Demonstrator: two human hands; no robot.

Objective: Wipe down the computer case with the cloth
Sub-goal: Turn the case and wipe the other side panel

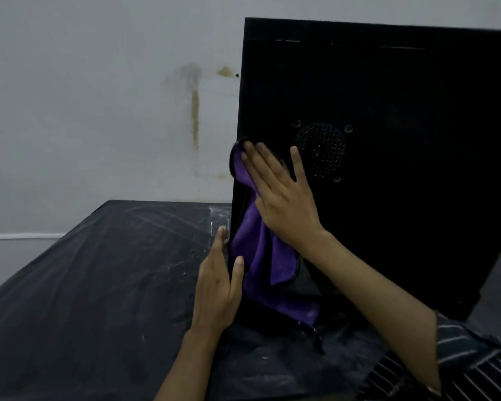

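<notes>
A black computer case (388, 96) stands upright on the table, its side panel with a round vent grille (321, 150) facing me. My right hand (281, 195) lies flat with straight fingers on a purple cloth (255, 256), pressing it against the panel's left part near the edge. The cloth's lower part hangs loose down the panel. My left hand (219, 285) rests with straight fingers against the case's left edge, lower down, thumb on the side panel next to the cloth.
The case stands on a table with a dark, scuffed cover (99, 285) marked with white streaks. A stained pale wall (99, 96) rises behind. My striped sleeve (469, 357) shows at the lower right.
</notes>
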